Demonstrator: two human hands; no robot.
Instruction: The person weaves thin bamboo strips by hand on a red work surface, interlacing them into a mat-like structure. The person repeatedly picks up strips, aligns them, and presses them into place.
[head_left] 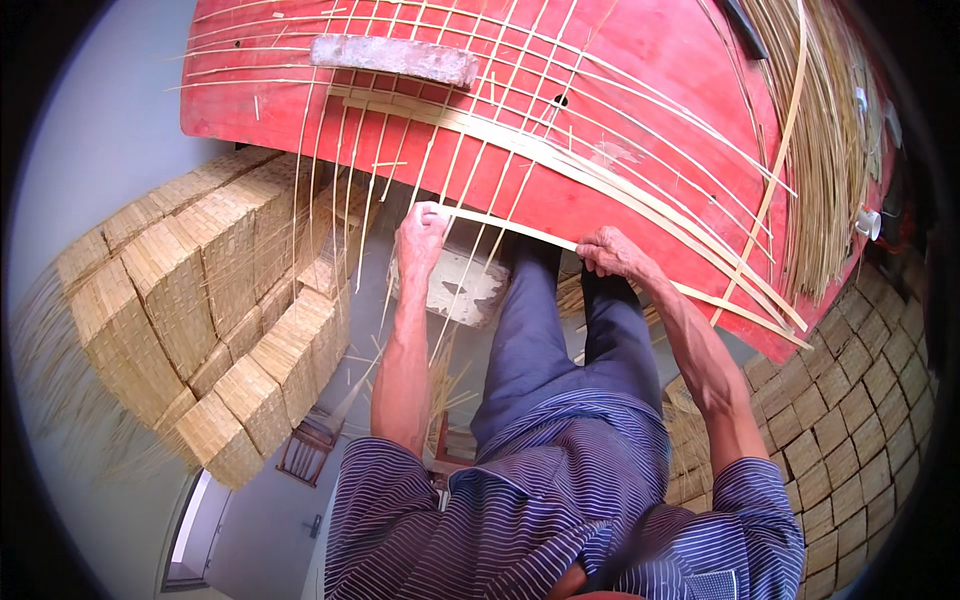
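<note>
- Counted two bare hands, both engaged on one long flat straw-coloured strip (510, 227).
- Located strip along near edge of one large red board (220, 110), drawn between both hands and apparently running on past the right one.
- Recorded left hand (425, 228) with fingers closed, pinching strip at its left end.
- Recorded right hand (605, 252) with fingers curled, gripping strip farther along.
- Found one open lattice of thin pale strips (500, 60) across board; could not count strands exactly.
- Counted one pinkish-white brick-shaped block (395, 62), resting on lattice.
- Observed several broader flat pale strips (560, 160) just beyond hands, lying along board.
- Counted one thick bundle of straw-coloured strips (815, 150) at board's right side.
- Counted one small white cup-like object (868, 224) just beside bundle; could not tell contents.
- Observed two groups of woven straw-coloured box-shaped pieces, one stacked at left (170, 290), another massed at lower right (850, 430); could not count either fully, nor see inside.
- Counted one brown wooden chair (312, 452) at lower left.
</note>
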